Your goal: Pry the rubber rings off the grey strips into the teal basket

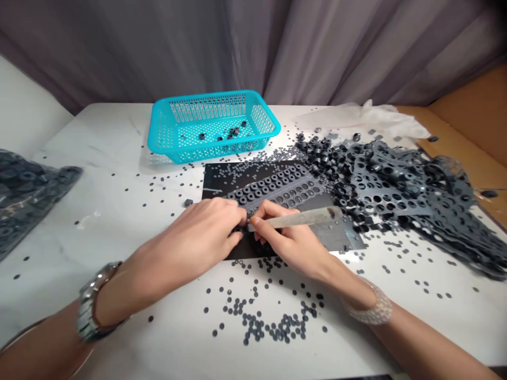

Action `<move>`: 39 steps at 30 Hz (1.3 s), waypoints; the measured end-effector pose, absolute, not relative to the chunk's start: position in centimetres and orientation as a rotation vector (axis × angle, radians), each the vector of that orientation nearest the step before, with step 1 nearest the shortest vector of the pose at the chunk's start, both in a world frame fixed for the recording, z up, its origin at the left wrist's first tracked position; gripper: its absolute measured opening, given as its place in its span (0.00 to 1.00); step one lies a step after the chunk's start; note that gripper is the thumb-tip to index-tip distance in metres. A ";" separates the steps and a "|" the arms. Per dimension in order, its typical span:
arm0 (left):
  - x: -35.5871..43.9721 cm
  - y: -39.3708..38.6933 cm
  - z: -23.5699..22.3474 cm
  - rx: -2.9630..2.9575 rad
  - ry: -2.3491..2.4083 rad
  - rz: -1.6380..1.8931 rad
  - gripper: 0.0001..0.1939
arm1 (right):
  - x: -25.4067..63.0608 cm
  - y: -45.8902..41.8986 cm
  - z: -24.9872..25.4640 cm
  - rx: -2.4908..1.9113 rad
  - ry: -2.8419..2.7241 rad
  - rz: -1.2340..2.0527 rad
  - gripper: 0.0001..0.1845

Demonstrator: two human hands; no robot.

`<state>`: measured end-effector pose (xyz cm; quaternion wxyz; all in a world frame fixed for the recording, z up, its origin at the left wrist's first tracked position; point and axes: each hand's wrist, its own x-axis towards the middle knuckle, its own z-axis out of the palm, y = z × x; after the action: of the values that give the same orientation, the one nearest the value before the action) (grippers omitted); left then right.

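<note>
Mid-frame: right hand (287,241) gripped pale stick (307,217); left hand (202,227) curled near ringed sheet (273,184), couldn't tell its grip. Teal basket (157,125) sat upper center.

"What colour is the basket (222,151)?"
"Turquoise, latticed with holes."
"The stick (309,217)?"
"Pale beige."
"The sheets (390,189) at right?"
"Dark grey, rows of round holes."
"Table (95,158)?"
"White, speckled dark grey."

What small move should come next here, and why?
Probably a light push of the pale stick by the right hand: its tip sits close to the left hand, and ring-shaped pieces stand in rows just beyond.
</note>
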<state>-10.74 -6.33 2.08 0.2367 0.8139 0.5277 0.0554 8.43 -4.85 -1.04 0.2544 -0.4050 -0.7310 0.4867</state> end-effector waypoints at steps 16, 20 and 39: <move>-11.0 -5.7 0.9 2.217 1.427 0.153 0.06 | 7.8 -5.6 -1.6 -1.043 -2.180 1.056 0.08; -12.6 -4.0 0.8 2.104 1.280 0.041 0.05 | 7.5 -5.8 -1.9 -1.025 -2.189 1.061 0.08; -11.0 -6.6 1.0 2.110 1.502 0.219 0.07 | 7.2 -6.8 -1.9 -1.028 -2.226 1.047 0.09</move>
<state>-10.99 -6.62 1.02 0.2676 0.7822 0.5568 0.0810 7.16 -6.79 -1.87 0.2353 -0.3748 -0.8115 0.3816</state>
